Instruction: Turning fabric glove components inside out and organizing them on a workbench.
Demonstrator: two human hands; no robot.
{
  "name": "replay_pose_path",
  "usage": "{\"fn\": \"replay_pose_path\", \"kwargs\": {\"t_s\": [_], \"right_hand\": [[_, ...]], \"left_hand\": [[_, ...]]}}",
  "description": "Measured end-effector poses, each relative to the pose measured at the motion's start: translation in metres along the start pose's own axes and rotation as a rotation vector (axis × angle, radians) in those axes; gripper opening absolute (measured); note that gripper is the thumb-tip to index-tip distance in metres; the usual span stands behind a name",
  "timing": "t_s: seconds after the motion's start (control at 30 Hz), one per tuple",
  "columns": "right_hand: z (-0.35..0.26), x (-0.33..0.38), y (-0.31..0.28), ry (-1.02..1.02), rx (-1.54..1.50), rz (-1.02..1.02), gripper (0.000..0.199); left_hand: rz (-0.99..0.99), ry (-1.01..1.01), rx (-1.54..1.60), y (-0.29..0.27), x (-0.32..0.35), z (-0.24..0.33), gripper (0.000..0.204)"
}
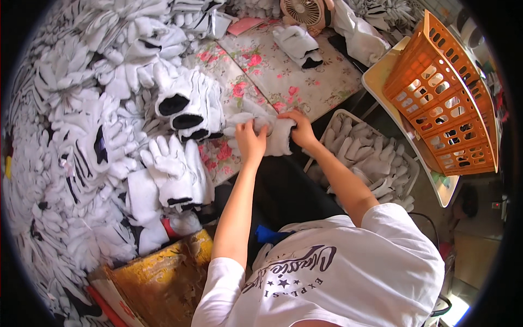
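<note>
At the near edge of the flowered tabletop, a white fabric glove (279, 137) with a dark cuff opening lies between my hands. My left hand (251, 141) is closed on its body, thumb and fingertips pinching the cloth. The cuff end is gripped by my right hand (300, 129), whose fingertips are partly hidden at the dark opening. Just left of my left hand, a row of stacked white gloves (199, 90) shows black cuff openings. A smaller bundle of gloves (173, 171) lies nearer to me.
Loose white gloves (71, 120) heap up along the whole left side. One bundle (298, 44) lies far on the flowered tabletop (256, 68), by a small fan (304, 12). To the right are a bin of gloves (370, 158) and an orange basket (444, 103).
</note>
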State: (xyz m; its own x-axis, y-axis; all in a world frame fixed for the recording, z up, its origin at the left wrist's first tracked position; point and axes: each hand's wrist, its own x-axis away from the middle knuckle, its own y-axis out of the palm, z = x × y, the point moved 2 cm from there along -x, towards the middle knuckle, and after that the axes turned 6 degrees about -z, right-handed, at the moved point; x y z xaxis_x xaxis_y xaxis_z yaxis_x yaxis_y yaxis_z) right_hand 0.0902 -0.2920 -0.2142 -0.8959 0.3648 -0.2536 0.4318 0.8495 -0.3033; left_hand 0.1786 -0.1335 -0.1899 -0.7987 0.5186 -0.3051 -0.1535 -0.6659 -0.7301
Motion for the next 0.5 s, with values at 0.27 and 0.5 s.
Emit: {"fn": "replay_pose_path", "kwargs": {"t_s": [0.27, 0.5], "right_hand": [[0.005, 0.007, 0.003, -0.052, 0.030, 0.265, 0.048], [0.027, -0.005, -0.013, 0.007, 0.005, -0.263, 0.064]], "left_hand": [[0.240, 0.113, 0.092, -0.046, -0.053, 0.038, 0.020], [-0.148, 0.164, -0.294, 0.026, 0.013, 0.021, 0.075]]}}
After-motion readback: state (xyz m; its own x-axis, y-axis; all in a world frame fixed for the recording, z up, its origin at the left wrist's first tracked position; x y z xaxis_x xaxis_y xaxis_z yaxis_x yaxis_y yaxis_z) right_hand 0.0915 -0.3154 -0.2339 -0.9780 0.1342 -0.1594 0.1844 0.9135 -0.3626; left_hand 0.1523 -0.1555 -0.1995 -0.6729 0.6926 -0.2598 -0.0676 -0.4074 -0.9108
